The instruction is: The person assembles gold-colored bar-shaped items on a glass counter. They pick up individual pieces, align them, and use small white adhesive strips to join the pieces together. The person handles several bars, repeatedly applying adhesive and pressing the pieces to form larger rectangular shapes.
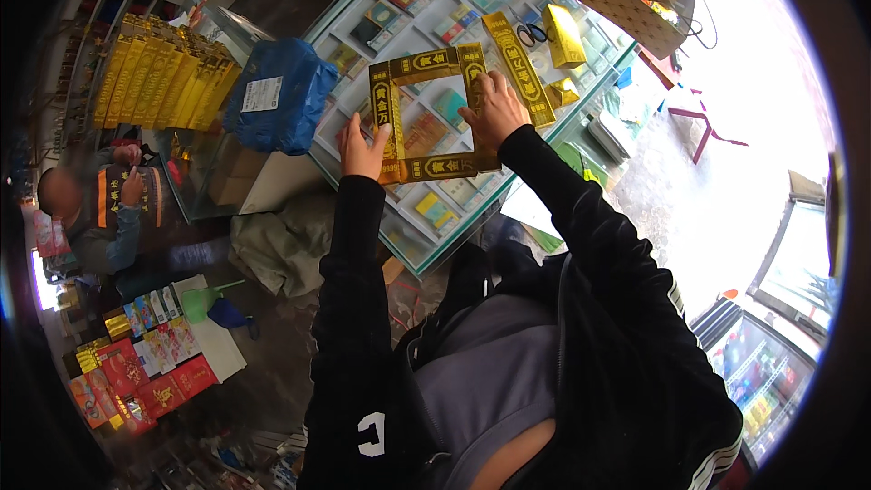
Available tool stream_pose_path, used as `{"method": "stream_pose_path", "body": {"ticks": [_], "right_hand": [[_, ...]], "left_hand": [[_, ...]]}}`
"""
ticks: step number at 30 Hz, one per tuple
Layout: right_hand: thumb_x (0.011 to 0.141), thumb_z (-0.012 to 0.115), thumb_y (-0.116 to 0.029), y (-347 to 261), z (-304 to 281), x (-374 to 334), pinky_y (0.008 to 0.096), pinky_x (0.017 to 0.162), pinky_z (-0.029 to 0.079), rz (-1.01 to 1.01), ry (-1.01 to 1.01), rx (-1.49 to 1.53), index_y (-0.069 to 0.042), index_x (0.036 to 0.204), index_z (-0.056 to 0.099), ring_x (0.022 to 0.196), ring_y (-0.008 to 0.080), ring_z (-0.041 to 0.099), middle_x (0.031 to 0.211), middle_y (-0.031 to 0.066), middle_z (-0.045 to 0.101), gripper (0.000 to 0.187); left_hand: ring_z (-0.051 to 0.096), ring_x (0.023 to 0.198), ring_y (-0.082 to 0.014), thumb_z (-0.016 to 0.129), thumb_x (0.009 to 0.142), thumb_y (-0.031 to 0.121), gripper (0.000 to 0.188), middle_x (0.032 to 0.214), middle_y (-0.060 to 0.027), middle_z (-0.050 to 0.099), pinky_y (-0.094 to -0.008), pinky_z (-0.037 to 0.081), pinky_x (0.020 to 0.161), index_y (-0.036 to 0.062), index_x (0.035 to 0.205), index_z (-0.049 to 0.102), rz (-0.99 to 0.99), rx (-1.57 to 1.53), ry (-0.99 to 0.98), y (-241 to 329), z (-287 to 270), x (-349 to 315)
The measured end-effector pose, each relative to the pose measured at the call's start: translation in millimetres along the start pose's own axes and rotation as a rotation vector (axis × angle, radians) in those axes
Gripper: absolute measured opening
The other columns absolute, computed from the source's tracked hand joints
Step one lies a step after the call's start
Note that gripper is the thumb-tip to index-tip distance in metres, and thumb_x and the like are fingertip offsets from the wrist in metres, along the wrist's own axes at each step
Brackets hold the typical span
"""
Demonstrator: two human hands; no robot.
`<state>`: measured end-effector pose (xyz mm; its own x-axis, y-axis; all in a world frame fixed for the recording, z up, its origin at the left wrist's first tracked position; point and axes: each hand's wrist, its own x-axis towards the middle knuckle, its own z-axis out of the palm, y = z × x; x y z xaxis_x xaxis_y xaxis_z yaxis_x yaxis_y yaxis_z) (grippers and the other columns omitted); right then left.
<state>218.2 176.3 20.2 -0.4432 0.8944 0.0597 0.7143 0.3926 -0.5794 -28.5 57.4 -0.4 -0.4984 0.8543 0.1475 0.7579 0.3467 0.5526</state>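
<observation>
Several slim gold cartons with black printed panels form a square frame [434,166] on the glass counter. My left hand [363,152] is at the lower left corner, thumb touching the left carton and forefinger stretched apart from it. Across the frame, my right hand [497,112] grips the right-side carton, its thumb at the inner edge and fingers curled over the outer side. Another long gold carton [520,68] lies slanted just right of that hand. Beyond it are dark-handled scissors [532,34] and a gold box [564,36].
Small packs are displayed under the glass counter [419,259]. A blue wrapped parcel [283,95] sits left, beside a row of upright gold cartons [163,73]. A patterned box [626,4] of odds and ends stands far right. Another person [113,209] is at the left.
</observation>
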Motion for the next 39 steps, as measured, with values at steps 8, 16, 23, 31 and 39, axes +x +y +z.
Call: {"method": "stream_pose_path", "body": {"ticks": [8, 16, 23, 31, 39], "right_hand": [[0.079, 0.071, -0.032, -4.9, -4.0, -3.0, 0.0462, 0.091, 0.05, 0.072, -0.099, -0.045, -0.009, 0.136, 0.041, 0.111, 0.0386, 0.056, 0.131, 0.0176, 0.047, 0.068], [0.077, 0.073, -0.029, 2.4, 4.6, -5.7, 0.0462, 0.09, 0.05, 0.027, -0.031, -0.068, -0.007, 0.133, 0.043, 0.105, 0.0411, 0.058, 0.125, 0.0209, 0.05, 0.067], [0.077, 0.076, -0.03, 1.0, 10.8, -6.0, 0.0462, 0.087, 0.05, 0.017, -0.03, -0.067, -0.005, 0.132, 0.043, 0.102, 0.0412, 0.06, 0.12, 0.0222, 0.052, 0.069], [0.078, 0.075, -0.03, 2.8, 10.7, -4.3, 0.0465, 0.084, 0.051, -0.04, -0.033, -0.069, -0.003, 0.131, 0.044, 0.102, 0.041, 0.061, 0.12, 0.0218, 0.054, 0.067], [0.077, 0.077, -0.031, 3.8, 9.0, -2.4, 0.0472, 0.084, 0.052, -0.032, -0.057, -0.063, -0.004, 0.128, 0.046, 0.101, 0.0414, 0.061, 0.119, 0.0209, 0.055, 0.066]], "left_hand": [[0.058, 0.11, -0.0337, 0.078, 0.08, 0.034, 0.072, 0.122, -0.0224, 0.059, -0.0392, 0.046, 0.095, -0.0053, 0.134, 0.05, -0.053, -0.082, -0.106, 3.3, 8.2, 2.5], [0.055, 0.119, -0.0357, 0.077, 0.08, 0.031, 0.071, 0.129, -0.0243, 0.056, -0.0401, 0.045, 0.099, -0.0051, 0.134, 0.049, -0.066, -0.181, -0.147, -3.5, 9.1, 0.6], [0.055, 0.118, -0.0363, 0.077, 0.08, 0.032, 0.072, 0.128, -0.023, 0.056, -0.0408, 0.045, 0.098, -0.0036, 0.135, 0.048, -0.056, -0.175, -0.163, -1.9, 8.9, 0.4], [0.056, 0.118, -0.035, 0.079, 0.079, 0.031, 0.074, 0.128, -0.0254, 0.057, -0.0389, 0.045, 0.099, -0.0068, 0.135, 0.048, -0.052, -0.245, -0.168, -2.7, 11.8, 0.0], [0.045, 0.129, -0.0368, 0.085, 0.071, 0.032, 0.099, 0.143, -0.027, 0.041, -0.04, 0.039, 0.106, -0.0056, 0.145, 0.031, -0.028, -0.191, -0.241, 6.5, 8.1, -7.8]]}}
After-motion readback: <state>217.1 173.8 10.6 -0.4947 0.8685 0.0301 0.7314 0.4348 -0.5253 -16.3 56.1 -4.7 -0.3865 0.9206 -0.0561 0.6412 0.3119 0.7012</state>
